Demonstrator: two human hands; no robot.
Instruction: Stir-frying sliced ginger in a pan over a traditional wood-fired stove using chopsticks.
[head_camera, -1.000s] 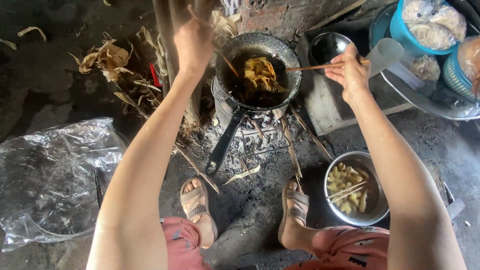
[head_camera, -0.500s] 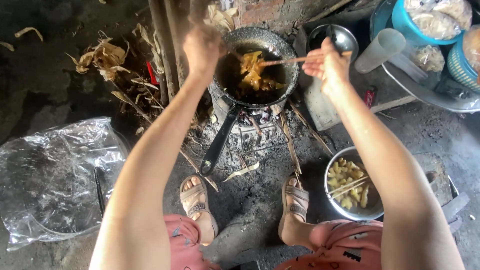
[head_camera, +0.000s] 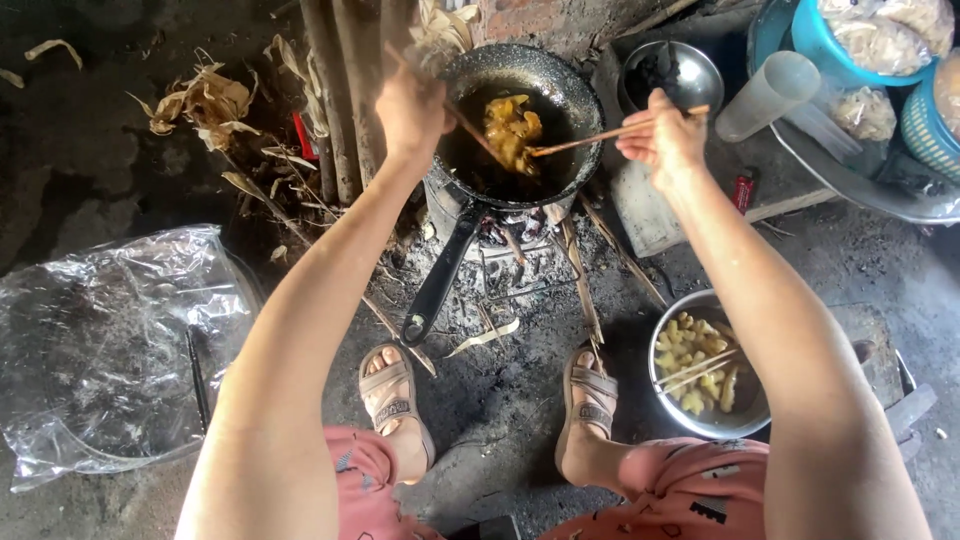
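Observation:
A black frying pan (head_camera: 565, 85) with dark oil sits on a small ash-covered stove, its long handle (head_camera: 440, 280) pointing toward me. Yellow fried pieces (head_camera: 510, 125) lie in the oil. My left hand (head_camera: 410, 105) grips a thin wooden stick whose tip reaches the food from the left. My right hand (head_camera: 665, 135) grips another wooden stick (head_camera: 590, 140) that reaches the food from the right. Both sticks meet at the yellow pieces.
A metal bowl (head_camera: 745, 420) of pale yellow pieces with chopsticks across it stands by my right foot. A clear plastic sheet (head_camera: 105, 345) lies at left. Dry husks (head_camera: 205, 100), an empty steel bowl (head_camera: 675, 70), a plastic cup (head_camera: 765, 95) and baskets crowd the back.
Both hands have shifted slightly in the view and the right stick has swung down into the pan, so both stick tips now sit on the yellow pieces.

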